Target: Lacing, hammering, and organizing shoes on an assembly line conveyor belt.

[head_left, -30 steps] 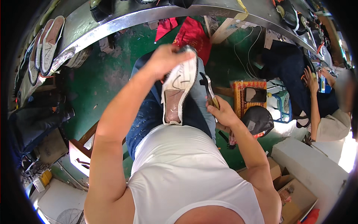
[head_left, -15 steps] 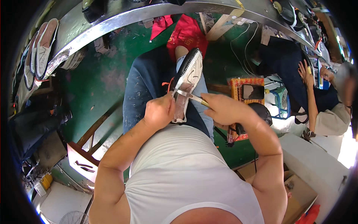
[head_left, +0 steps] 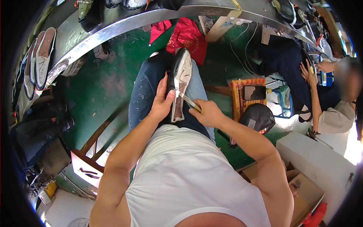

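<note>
A shoe (head_left: 182, 72) lies lengthwise over my lap, toe pointing away. Its upward face is off-white at the front and brown toward the heel, with a black edge. My left hand (head_left: 162, 103) grips its left side, fingers stretched along the edge and thumb over the rim. In my right hand (head_left: 208, 113), closed fingers hold a hand tool (head_left: 188, 101) with a metal end and a yellowish handle. The metal end meets the shoe around its middle, close to my left thumb. Its exact shape is too small to make out.
A metal bench (head_left: 124, 19) curves across the far side, with several similar shoes (head_left: 44, 56) at its left. Right of my knees are a phone (head_left: 254, 92) and a black cap (head_left: 258, 118). A co-worker (head_left: 336, 109) sits farther right. A wooden chair (head_left: 89, 160) stands left.
The shoe has shifted slightly left and turned more upright in view. My left hand has opened from a tight grip to fingers along its side. The tool now points more steeply away from me.
</note>
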A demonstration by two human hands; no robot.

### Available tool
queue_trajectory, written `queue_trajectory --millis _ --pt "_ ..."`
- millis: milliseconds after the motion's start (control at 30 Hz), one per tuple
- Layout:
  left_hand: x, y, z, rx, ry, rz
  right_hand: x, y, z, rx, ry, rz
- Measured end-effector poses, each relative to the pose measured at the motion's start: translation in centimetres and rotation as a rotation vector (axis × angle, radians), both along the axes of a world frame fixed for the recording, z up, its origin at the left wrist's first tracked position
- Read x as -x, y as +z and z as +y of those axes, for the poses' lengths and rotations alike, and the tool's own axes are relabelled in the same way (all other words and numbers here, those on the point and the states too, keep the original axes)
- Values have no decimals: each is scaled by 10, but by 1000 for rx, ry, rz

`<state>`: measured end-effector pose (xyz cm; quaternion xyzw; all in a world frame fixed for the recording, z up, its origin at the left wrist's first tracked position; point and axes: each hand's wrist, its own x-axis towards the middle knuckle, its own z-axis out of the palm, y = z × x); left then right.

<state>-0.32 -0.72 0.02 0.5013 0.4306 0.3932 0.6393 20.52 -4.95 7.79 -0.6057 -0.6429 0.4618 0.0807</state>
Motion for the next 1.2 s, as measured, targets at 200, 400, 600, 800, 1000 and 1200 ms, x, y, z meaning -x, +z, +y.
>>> queue_trajectory --millis 200,400,600,800,1000,1200 --pt "-3 -16 -2 -109 42 273 -24 5 33 -378 260 -223" --pt "-9 8 -6 -148 92 347 -35 7 74 85 298 38" --pt "-3 26 -5 -38 51 389 3 -28 37 390 -203 435" --pt "-1 20 8 -509 37 560 3 -41 34 301 -205 454" --pt "-9 48 11 -408 -89 761 -45 -39 49 841 -252 872" --pt "-5 35 9 -431 -122 872 -20 15 80 264 -140 419"
